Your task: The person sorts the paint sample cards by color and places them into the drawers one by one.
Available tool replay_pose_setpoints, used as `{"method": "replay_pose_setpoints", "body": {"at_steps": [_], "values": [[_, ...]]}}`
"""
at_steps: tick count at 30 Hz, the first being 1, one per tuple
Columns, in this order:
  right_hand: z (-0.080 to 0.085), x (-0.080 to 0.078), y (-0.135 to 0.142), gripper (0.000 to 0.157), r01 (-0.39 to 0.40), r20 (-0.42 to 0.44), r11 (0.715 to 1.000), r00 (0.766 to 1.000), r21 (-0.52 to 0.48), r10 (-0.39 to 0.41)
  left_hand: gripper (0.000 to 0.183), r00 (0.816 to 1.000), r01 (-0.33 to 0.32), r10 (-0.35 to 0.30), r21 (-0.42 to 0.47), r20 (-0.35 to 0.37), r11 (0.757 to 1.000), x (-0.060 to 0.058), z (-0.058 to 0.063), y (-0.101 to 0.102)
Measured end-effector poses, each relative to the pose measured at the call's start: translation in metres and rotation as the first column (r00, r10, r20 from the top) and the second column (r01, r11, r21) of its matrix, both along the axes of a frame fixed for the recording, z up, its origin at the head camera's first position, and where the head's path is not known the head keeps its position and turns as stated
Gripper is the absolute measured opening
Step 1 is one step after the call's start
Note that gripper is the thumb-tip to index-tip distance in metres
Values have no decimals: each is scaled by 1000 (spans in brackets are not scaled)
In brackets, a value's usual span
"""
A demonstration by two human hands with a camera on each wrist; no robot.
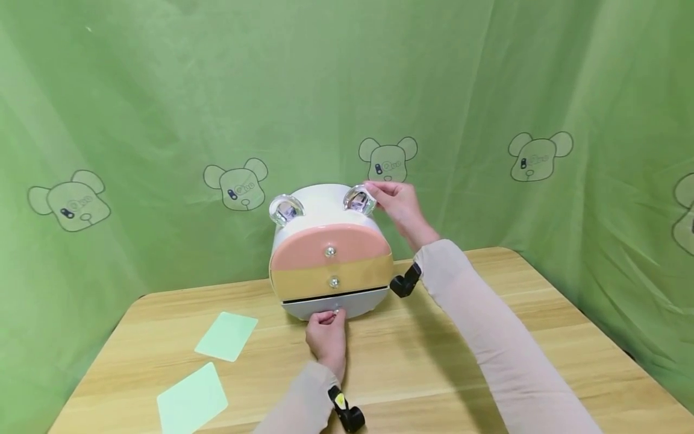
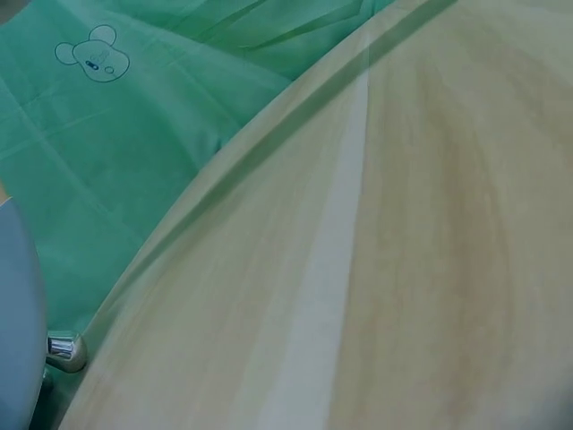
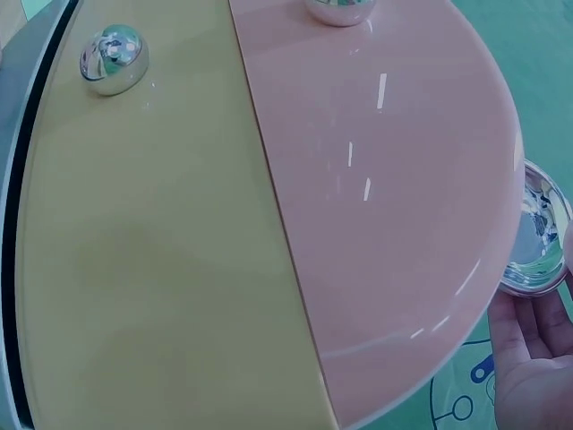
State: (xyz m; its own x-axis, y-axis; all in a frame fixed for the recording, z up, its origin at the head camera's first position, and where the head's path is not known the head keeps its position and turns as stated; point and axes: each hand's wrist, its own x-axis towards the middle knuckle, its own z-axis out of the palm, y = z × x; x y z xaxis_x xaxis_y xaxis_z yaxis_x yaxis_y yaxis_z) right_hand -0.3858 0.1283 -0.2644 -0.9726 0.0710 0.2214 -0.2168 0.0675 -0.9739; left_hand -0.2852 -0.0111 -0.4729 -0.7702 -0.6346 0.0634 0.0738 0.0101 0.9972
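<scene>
A rounded drawer box (image 1: 325,202) with a white shell stands on the wooden table. Its front has a pink drawer (image 1: 358,241), a yellow drawer (image 3: 161,251) and a grey-blue bottom drawer (image 1: 360,301). A dark gap runs along the top of the bottom drawer. My left hand (image 1: 328,343) pinches the bottom drawer's small knob (image 1: 336,311), mostly covered by the fingers. Up at the top right, my right hand (image 1: 401,208) grips the shiny silver ear (image 1: 359,200) between thumb and fingers. Shiny knobs (image 3: 114,59) sit on the upper drawers.
Two pale green diamond-shaped sheets (image 1: 226,336) lie on the table (image 1: 423,374) at the left. A second silver ear (image 1: 286,210) stands on the box's left side. Behind the table hangs a green curtain (image 1: 325,90) printed with bear heads.
</scene>
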Motion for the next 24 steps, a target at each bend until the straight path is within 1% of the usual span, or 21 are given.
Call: {"method": "replay_pose_setpoints", "body": {"at_steps": [4,8,15,18,21,24], "values": [[1,2,0,29,-3,-6,1000,1000,11,3,16,1000,4,-4,5,11,1000,4,0,0],[1,2,0,28,-1,-13,1000,1000,-2,1,18,999,32,-33,29,26,999,11,0,0],[1,2,1,28,1,-22,1000,1000,-18,-1,20,996,77,-80,83,37,994,30,2,1],[1,2,1,29,-2,-26,1000,1000,-18,1,22,993,107,-114,150,37,983,40,5,1],[0,3,1,28,-3,-29,1000,1000,-26,2,24,987,141,-154,226,40,964,49,7,0],[-1,3,0,28,-9,-31,999,999,-35,8,25,983,163,-180,262,41,951,56,8,-1]]}}
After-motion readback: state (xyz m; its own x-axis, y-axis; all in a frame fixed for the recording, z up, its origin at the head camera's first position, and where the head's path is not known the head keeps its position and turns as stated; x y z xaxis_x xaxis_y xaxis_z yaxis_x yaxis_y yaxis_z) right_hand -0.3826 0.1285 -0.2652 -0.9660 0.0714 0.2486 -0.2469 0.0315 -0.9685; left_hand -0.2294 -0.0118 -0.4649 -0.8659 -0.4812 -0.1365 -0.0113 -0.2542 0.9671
